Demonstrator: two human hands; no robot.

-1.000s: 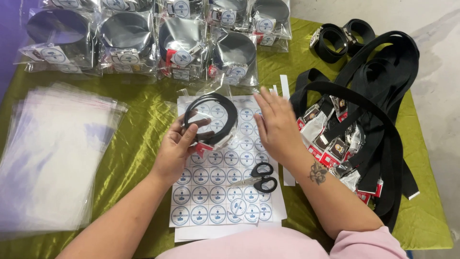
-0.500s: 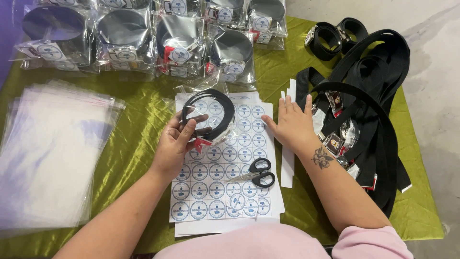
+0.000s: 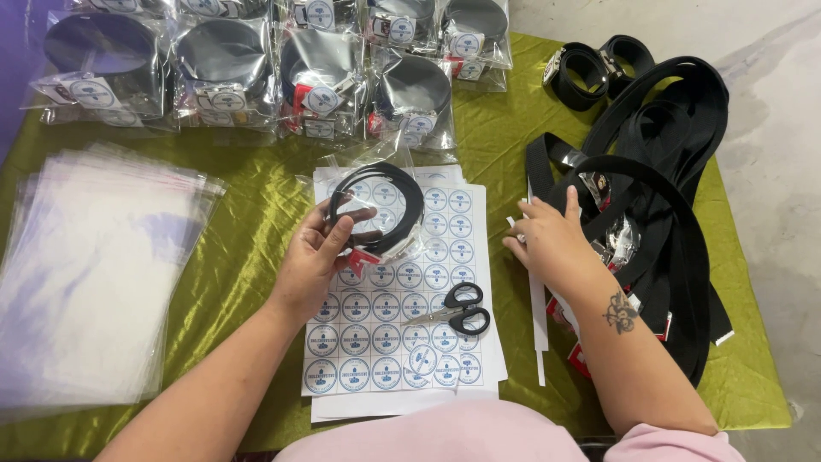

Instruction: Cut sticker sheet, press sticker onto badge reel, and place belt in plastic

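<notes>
The left hand [image 3: 321, 257] grips the coiled black belt [image 3: 376, 210], light, springy and slippery in its clear bag, at its near-left rim; the right hand [image 3: 556, 244] rests open on the paper strips [image 3: 537, 312].

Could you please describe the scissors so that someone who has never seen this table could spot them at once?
On the green cloth lies a white sheet of round stickers. Near its right edge, between the two forearms, lie the scissors, the only tool there, with black looped handles and short steel blades.
</notes>
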